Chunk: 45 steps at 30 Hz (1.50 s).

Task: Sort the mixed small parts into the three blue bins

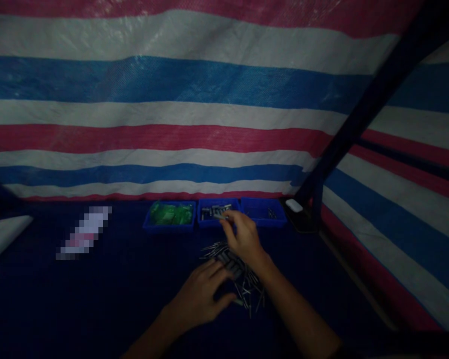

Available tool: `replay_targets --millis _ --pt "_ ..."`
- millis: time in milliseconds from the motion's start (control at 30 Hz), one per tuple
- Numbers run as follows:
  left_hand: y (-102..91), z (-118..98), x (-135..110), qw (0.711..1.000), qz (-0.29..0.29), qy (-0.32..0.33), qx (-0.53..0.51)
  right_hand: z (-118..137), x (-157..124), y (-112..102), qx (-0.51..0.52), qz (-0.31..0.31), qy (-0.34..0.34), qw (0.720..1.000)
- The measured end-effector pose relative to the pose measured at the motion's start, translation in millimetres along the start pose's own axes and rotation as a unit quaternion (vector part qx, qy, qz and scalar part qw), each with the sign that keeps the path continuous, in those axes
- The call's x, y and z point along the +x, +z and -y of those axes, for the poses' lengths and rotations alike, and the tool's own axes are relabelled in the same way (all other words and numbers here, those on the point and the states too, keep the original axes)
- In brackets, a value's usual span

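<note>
My right hand (243, 237) is closed in a pinch on a small pale stick-like piece (220, 217), just in front of the middle blue bin (200, 219). Inside that bin lie several short metallic cylinders (217, 209). My left hand (202, 294) hovers or rests at the near left of a pile, fingers apart, slightly blurred. In the pile, thin metal rods (249, 289) lie scattered around thicker grey cylinders (230, 263). Close to the left thumb is another small pale piece (238, 301); whether the thumb touches it I cannot tell.
A left blue bin (149, 228) holds green plastic bags or film (170, 214). A few thin pieces lie in the right blue bin (256, 207). A white case (294, 205) sits at the back right, beside a dark frame post (316, 199). Striped sheeting (172, 114) hangs behind the dark table (78, 299).
</note>
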<state>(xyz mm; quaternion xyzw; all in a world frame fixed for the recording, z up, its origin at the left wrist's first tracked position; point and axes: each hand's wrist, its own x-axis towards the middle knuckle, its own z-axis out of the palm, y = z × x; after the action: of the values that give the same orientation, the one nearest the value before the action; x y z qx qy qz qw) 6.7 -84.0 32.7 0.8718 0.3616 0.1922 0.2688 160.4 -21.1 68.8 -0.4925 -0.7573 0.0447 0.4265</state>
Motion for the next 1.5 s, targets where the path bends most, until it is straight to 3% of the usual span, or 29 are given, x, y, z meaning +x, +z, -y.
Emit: replay_targets --millis 67,167,300,400,500,633,767,1000,1167,1267,1333,1500 --pt "6.8 -5 -1 0.996 0.043 0.04 0.062 -3 18 5 -0.051 0.033 0.023 0.998" --pt "12.7 -7 -1 0.991 0.068 0.045 0.105 -8 24 7 -0.074 0.047 0.078 0.993" --pt "13.1 -4 1 0.99 0.064 0.045 0.121 -19 -7 2 -0.023 0.047 0.094 0.994" --pt "11.5 0 5 0.996 0.046 0.035 0.071 -23 -33 -1 0.028 0.062 0.09 0.994" --pt "6.0 7 9 0.999 -0.02 -0.013 -0.026 -17 -46 -3 0.057 0.093 0.064 0.992" --pt "-6.9 22 12 0.978 -0.084 -0.116 -0.15 1 -47 -6 0.028 0.165 -0.032 0.985" --pt "-13.9 34 11 0.967 -0.111 -0.173 -0.152 12 -50 -2 -0.031 0.214 -0.065 0.974" --pt "-13.4 26 11 0.969 -0.126 -0.156 -0.147 15 -54 1 -0.045 0.195 -0.09 0.976" --pt "-12.0 23 10 0.976 -0.148 -0.118 -0.112 12 -39 -1 -0.04 0.076 -0.085 0.993" --pt "-9.2 19 8 0.989 -0.13 -0.072 -0.024 7 -19 1 -0.088 0.0 -0.033 0.996" --pt "-5.5 15 6 0.993 -0.113 -0.035 0.015 1 -11 2 -0.14 -0.008 0.018 0.99" --pt "9.2 3 0 0.993 -0.048 0.095 0.06 -20 -29 1 -0.135 -0.018 0.057 0.989"
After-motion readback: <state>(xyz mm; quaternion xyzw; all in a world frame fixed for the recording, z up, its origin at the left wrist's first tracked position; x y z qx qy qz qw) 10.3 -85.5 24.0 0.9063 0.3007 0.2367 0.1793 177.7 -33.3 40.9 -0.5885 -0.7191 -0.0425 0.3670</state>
